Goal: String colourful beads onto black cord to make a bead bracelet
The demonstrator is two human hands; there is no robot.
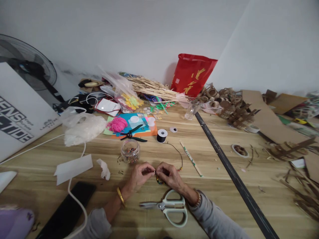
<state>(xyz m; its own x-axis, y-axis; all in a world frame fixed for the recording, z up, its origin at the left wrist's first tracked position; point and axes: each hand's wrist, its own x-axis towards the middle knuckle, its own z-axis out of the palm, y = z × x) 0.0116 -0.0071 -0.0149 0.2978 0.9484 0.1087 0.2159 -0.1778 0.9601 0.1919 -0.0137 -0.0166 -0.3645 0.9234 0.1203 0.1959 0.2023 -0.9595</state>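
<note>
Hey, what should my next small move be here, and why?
Perhaps thread on another bead, if the left hand is pinching one; that's too small to tell. The right hand holds the beaded cord, its pinch nearly meeting the left's, and the jar of beads stands close by.

We cannot tell what tiny thing [155, 171] the left hand [140, 174] and right hand [170, 174] pinch. The right hand partly hides the beaded string [159, 181]. The left edge cuts off the fan [27, 68] and white box [23, 108].
</note>
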